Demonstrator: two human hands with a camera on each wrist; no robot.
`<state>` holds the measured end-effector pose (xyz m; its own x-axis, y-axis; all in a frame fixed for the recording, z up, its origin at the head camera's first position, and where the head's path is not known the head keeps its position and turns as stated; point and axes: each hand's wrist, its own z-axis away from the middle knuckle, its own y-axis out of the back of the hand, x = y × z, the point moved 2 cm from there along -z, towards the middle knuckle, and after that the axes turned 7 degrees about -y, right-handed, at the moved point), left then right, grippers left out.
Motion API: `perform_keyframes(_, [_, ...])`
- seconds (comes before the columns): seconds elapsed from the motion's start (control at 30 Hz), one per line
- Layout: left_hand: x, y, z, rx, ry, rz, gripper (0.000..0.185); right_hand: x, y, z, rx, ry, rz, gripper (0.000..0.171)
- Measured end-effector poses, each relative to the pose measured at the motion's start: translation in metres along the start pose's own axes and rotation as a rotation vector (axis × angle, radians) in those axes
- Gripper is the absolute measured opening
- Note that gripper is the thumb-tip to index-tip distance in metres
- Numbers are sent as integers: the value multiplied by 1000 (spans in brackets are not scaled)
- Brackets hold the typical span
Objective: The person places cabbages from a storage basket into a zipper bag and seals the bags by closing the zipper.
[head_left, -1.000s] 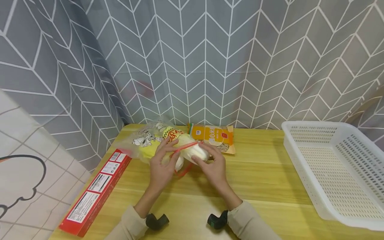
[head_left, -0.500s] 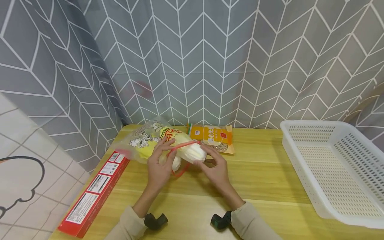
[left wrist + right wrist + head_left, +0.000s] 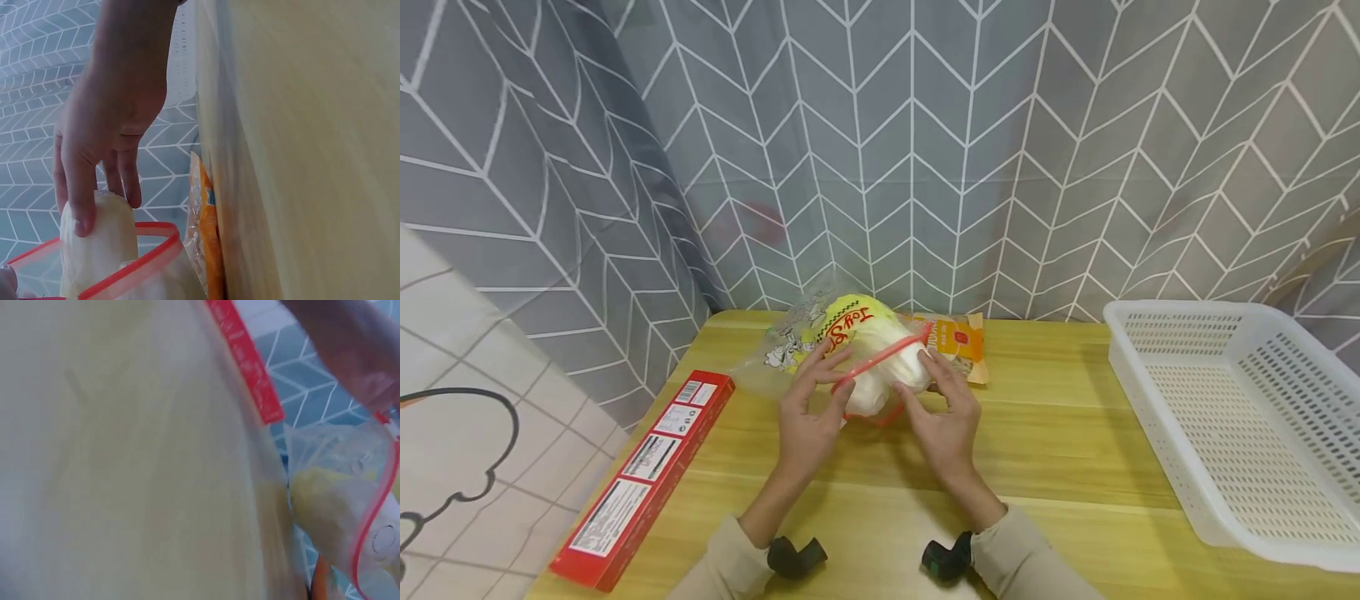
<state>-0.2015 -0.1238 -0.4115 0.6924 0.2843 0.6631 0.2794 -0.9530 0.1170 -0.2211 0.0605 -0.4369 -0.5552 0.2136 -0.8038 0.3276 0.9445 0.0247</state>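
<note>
A clear zip bag (image 3: 790,346) with a red zip edge and cartoon print holds two pale napa cabbages (image 3: 868,392), yellowish toward the leafy end. Its red-edged mouth faces the person. My left hand (image 3: 808,414) pinches the bag's left edge at the zip. On the other side, my right hand (image 3: 946,414) grips the white base of the upper cabbage, which pokes out at the mouth. The left wrist view shows the right hand (image 3: 112,119) reaching down with fingers and thumb around that white cabbage base (image 3: 103,250). Part of the left hand (image 3: 369,362) shows above the bag in the right wrist view.
Behind the bag lies an orange food packet (image 3: 962,340), partly covered. A long red box (image 3: 647,467) lies along the table's left edge. On the right stands a white perforated basket (image 3: 1198,508). A patterned grey curtain (image 3: 880,167) hangs behind the wooden table (image 3: 1037,450).
The bag with the cabbages has shifted right, away from the red box, and now covers more of the orange packet. Both hands moved slightly right with it, keeping their holds.
</note>
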Motion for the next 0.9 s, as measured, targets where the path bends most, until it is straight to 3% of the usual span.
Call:
perform_keyframes(0.1, [-1, -2, 2, -5, 5, 17, 7, 1, 3, -2, 2, 77, 80, 52])
perform_keyframes(0.17, [-3, -3, 4, -7, 24, 18, 6, 3, 4, -2, -28, 62, 89, 52])
perform_keyframes(0.23, [-5, -4, 7, -17, 56, 15, 5, 6, 4, -3, -67, -31, 54, 51])
perform_keyframes(0.4, [-7, -5, 9, -45, 120, 39, 6, 9, 2, -4, -116, -385, -95, 45])
perform_keyframes(0.5, [-8, -6, 9, -50, 122, 53, 6, 9, -2, -2, -119, -478, -125, 43])
perform_keyframes(0.9, [-9, -8, 9, -35, 87, 51, 7, 16, -8, 11, -96, -423, -111, 47])
